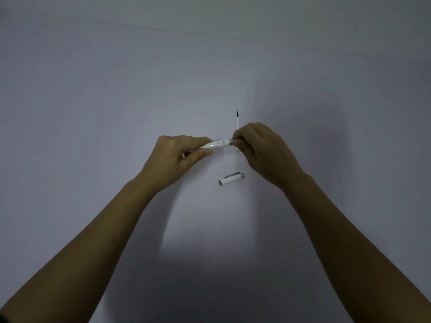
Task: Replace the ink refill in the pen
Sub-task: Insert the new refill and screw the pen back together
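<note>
With the cap (231,179) already off at the pen's five o'clock, the left hand (173,157) clasped the white pen barrel (215,145) while the right hand (261,150) pinched its tip section, a refill (237,122) lying at twelve o'clock, not yet inserted.

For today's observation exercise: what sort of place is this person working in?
Probably a plain desk or tabletop, though nothing confirms the room. The clues: a bare pale surface, a pen cap lying on it, and a loose refill.
</note>
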`<state>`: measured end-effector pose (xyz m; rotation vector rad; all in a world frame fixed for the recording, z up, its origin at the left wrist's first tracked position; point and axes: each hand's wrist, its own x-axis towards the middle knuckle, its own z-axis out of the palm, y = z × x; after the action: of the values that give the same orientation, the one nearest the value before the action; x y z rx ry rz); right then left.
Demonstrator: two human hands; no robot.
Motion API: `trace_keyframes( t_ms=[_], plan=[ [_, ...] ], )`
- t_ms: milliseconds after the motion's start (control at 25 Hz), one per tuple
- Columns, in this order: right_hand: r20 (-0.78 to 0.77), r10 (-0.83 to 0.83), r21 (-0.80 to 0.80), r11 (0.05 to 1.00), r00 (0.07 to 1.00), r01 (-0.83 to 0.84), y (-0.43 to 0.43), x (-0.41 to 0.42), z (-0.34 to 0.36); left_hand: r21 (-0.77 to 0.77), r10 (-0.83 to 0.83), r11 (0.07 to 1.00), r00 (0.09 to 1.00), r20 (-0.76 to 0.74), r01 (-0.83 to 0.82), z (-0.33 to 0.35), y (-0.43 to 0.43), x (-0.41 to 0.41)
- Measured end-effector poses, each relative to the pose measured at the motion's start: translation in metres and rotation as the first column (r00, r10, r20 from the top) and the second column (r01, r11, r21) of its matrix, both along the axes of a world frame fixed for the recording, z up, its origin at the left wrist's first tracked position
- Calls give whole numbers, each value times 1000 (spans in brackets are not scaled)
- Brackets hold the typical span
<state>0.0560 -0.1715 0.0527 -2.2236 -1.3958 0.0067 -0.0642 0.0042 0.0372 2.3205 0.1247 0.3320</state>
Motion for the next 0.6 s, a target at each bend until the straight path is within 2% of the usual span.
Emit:
trace_keyframes(
  t_ms=[120,200,360,400,520,600],
  plan=[
    [29,10,8,1000,1000,-11,4,0,1,58,25,998,999,45,-28,-1,-2,-1],
    [-17,7,11,1000,1000,-6,5,1,0,63,32,997,998,57,-36,-2,-3,-2],
    [-333,-65,22,997,941,76,-11,3,-13,-7,94,996,994,49,-93,-8,0,-9],
    [-345,-84,-13,996,935,85,-17,1,-20,-16,113,994,992,47,-112,-10,2,-11],
    [-228,-81,-189,981,970,37,-33,-10,-50,-17,124,992,992,37,-124,-13,7,-16],
    [-204,-70,-279,960,976,11,-39,-19,-66,-14,121,993,992,27,-120,-13,7,-17]
  ],
)
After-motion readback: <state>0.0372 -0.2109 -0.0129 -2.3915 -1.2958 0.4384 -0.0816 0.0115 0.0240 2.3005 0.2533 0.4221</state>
